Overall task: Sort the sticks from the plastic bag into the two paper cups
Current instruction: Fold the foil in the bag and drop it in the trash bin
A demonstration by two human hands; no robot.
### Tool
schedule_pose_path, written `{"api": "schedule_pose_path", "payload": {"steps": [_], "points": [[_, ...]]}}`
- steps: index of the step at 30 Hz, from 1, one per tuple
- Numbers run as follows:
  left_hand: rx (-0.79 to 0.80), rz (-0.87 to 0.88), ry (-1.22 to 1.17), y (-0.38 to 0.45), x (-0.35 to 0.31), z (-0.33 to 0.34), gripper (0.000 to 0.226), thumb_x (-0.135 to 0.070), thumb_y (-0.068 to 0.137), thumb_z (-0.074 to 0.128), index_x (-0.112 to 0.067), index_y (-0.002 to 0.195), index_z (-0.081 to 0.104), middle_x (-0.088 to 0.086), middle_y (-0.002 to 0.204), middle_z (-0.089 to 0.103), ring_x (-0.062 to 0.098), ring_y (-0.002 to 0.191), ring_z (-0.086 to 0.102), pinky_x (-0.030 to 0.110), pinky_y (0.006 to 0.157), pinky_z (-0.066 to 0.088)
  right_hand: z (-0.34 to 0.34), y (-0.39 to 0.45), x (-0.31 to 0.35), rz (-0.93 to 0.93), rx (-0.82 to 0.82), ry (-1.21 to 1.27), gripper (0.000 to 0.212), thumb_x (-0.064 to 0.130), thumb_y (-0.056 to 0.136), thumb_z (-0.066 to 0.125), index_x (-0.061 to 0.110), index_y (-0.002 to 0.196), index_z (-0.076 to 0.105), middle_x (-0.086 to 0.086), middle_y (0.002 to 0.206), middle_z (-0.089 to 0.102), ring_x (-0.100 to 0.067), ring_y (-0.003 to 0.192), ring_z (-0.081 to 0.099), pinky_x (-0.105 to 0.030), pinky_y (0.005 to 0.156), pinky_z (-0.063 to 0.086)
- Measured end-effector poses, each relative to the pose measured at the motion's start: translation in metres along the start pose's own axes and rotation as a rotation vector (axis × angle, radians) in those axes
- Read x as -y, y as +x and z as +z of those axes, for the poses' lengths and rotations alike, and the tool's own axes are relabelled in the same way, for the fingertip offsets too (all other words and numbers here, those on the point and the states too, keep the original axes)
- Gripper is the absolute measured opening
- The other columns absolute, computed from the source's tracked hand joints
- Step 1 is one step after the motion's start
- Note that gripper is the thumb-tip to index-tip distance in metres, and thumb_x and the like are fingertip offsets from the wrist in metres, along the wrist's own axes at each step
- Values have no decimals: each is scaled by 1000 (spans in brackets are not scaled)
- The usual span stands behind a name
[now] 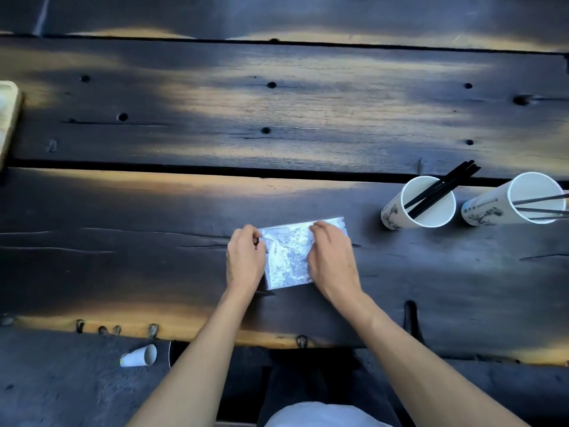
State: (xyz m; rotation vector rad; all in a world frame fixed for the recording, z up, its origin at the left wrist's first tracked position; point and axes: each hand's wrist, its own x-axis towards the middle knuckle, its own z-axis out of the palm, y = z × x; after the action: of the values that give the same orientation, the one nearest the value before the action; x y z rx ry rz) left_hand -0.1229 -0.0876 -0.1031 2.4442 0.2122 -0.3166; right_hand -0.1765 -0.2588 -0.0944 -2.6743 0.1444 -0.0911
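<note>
A clear, crinkled plastic bag (288,260) lies flat on the dark wooden table (277,118), folded into a small rectangle. My left hand (244,257) pinches its left edge. My right hand (331,257) lies on its right part, fingers bent over the top edge. At the right stand two white paper cups. The nearer cup (418,201) holds several black sticks (443,188) that lean out to the upper right. The farther cup (517,200) holds several grey sticks (542,208) that point right. No stick shows in the bag.
A pale wooden tray (9,118) juts in at the left edge. A small paper cup (138,355) lies on its side on the floor below the table's front edge. Dark gaps run between the table's planks.
</note>
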Motion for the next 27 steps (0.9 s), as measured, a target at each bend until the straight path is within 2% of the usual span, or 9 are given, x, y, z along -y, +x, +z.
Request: {"api": "schedule_pose_path", "payload": {"steps": [2,4,6,8,11,13,15,21,27], "points": [[2,22,1,-1,3,3,6,-9,86,62,-14,89,60,5,90,57,27,78,59,43,74,52,16,-5,12,-111,179,-90,48,10,88,52,3,135,49,-15,145,49,-36,131,46,-48,106,40],[-7,34,5,-3,5,4,6,-9,87,61,-13,90,59,6,92,55,29,80,57,45,74,51,31,-12,12,-121,313,-185,56,27,95,45,10,148,36,-8,160,32,-32,147,29,-50,116,28],[-77,117,68,-10,5,6,8,-4,86,59,-9,92,60,9,95,53,31,84,55,47,74,50,41,-18,6,-94,376,-229,60,37,99,38,13,153,29,-6,164,24,-31,150,23,-53,117,25],[-108,333,158,-22,1,13,21,1,83,53,-4,101,64,14,102,58,34,90,55,47,76,50,47,-22,-1,-94,396,-258,61,40,100,35,12,154,29,-6,164,24,-31,150,23,-53,117,25],[59,539,249,-37,10,33,48,-3,88,50,-1,136,54,17,138,55,32,127,52,43,103,44,49,-23,-3,-110,409,-271,61,39,101,27,12,155,25,-7,164,21,-31,151,18,-52,119,18],[127,499,323,-40,21,40,57,-10,94,50,-5,150,38,11,157,39,27,147,34,41,117,27,48,-22,-2,-115,408,-264,60,38,101,26,11,155,25,-7,164,22,-31,151,19,-50,118,15],[135,500,466,-40,31,39,59,-21,99,45,-8,155,30,8,163,28,25,152,23,42,119,19,47,-20,-2,-111,400,-251,59,37,102,28,12,155,27,-7,164,24,-30,151,21,-48,118,15],[175,459,629,-36,39,30,61,-39,103,26,-17,159,17,10,167,11,29,154,11,50,121,19,34,-16,-31,4,380,-282,63,49,104,22,19,158,14,1,167,10,-20,153,11,-46,121,8],[215,448,636,-36,34,25,61,-41,102,27,-18,158,20,10,166,15,30,153,16,51,118,25,16,-15,-52,72,369,-282,63,50,104,21,19,158,13,3,166,10,-16,153,9,-48,121,10]]}}
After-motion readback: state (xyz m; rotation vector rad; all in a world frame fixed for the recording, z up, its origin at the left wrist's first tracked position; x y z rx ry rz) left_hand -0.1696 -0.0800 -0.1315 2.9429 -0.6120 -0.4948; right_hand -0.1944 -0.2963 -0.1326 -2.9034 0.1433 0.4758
